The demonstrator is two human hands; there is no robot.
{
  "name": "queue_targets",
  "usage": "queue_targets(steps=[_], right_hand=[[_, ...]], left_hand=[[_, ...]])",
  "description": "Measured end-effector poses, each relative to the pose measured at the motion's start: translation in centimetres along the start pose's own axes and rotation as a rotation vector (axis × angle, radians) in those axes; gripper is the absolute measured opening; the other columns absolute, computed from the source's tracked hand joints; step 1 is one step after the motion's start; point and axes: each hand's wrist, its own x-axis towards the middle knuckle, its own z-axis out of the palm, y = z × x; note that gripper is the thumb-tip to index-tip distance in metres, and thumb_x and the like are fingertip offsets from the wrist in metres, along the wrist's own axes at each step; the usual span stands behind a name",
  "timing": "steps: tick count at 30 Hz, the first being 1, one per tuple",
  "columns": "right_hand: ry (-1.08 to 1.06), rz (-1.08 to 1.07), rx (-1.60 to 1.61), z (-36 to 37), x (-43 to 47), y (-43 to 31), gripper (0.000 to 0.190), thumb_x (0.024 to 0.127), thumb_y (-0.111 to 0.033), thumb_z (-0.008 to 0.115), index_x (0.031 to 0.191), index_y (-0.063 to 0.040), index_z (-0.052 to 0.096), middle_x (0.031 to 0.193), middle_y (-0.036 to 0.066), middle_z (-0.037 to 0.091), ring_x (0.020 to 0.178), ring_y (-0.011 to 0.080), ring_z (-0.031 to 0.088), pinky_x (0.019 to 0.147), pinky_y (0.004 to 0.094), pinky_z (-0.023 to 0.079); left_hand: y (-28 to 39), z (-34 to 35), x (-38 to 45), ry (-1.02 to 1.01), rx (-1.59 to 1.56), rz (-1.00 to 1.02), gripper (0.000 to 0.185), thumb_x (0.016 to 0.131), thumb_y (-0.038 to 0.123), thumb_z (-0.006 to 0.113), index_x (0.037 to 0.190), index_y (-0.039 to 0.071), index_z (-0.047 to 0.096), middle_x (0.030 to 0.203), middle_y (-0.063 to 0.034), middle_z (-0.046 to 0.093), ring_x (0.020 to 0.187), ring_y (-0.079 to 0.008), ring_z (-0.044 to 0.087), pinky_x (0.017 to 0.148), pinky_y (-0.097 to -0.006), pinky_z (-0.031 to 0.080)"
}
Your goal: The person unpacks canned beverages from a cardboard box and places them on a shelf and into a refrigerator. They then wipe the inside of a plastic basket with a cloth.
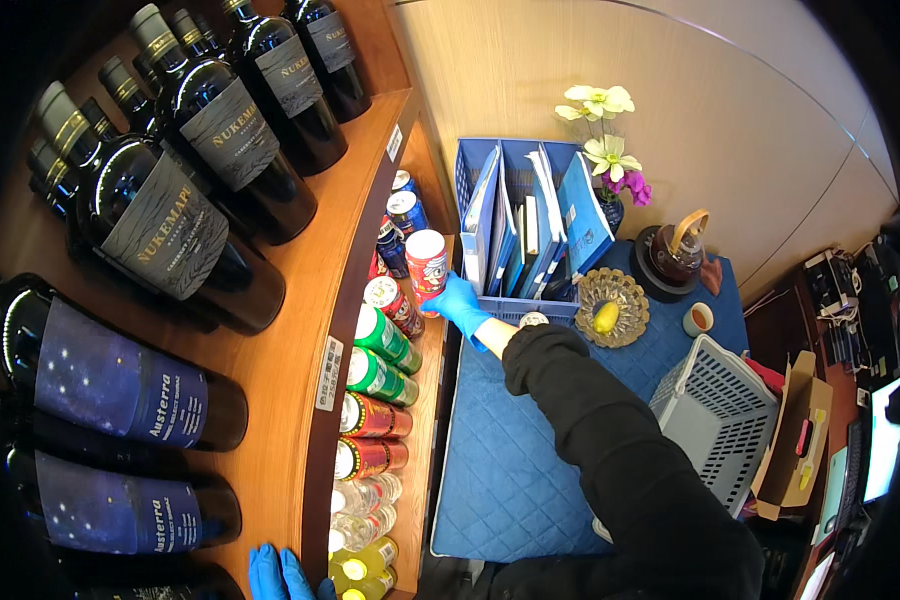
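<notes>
My right hand (456,304), in a blue glove, grips the lower part of a red tub with a white lid (426,259) at the far end of the lower shelf. Beside it on that shelf stand blue cans (406,210), a red can (395,304), green cans (387,339), and red-orange cans (379,416). My left hand (285,574), also gloved in blue, rests on the edge of the upper wooden shelf at the bottom of the view. Its fingers are partly visible and no object shows in it; the rest is cut off by the frame.
Wine bottles (217,127) crowd the upper shelf (270,375). Right of the shelves, a blue quilted cover (502,457) bears a blue file basket (525,309), a glass bowl (613,296), a teapot (675,255), a cup (697,319) and a grey plastic basket (720,412).
</notes>
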Motion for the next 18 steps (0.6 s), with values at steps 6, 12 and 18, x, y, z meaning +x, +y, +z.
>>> queue_targets(steps=[6,12,18], right_hand=[[0.0,0.008,-0.155,2.8,2.5,0.7,0.064,0.053,-0.029,0.082,0.105,-0.004,0.054,0.098,0.021,0.063,0.091,0.0364,0.062,0.079,0.0412,0.051],[-0.129,0.021,-0.205,5.1,4.7,2.2,0.067,0.052,-0.03,0.081,0.107,-0.004,0.053,0.1,0.023,0.062,0.094,0.0373,0.06,0.081,0.0407,0.05],[-0.115,-0.108,-0.048,7.0,5.8,2.6,0.058,0.063,-0.034,0.077,0.102,0.001,0.053,0.103,0.028,0.059,0.101,0.0404,0.056,0.082,0.0429,0.047]], left_hand=[[0.3,-0.4,0.3,-0.054,0.04,0.0,0.04,0.083,0.011,0.062,0.119,-0.003,0.051,0.122,-0.0228,0.049,0.113,-0.04,0.048,0.096,-0.0442,0.04],[0.4,-0.7,0.5,-0.122,0.019,0.011,0.045,0.079,0.004,0.066,0.119,-0.007,0.049,0.123,-0.0262,0.047,0.114,-0.0421,0.047,0.096,-0.0451,0.039],[0.6,-0.6,0.9,-0.073,0.041,0.028,0.044,0.081,0.009,0.066,0.119,-0.007,0.05,0.122,-0.025,0.049,0.113,-0.0413,0.047,0.097,-0.0445,0.04]])
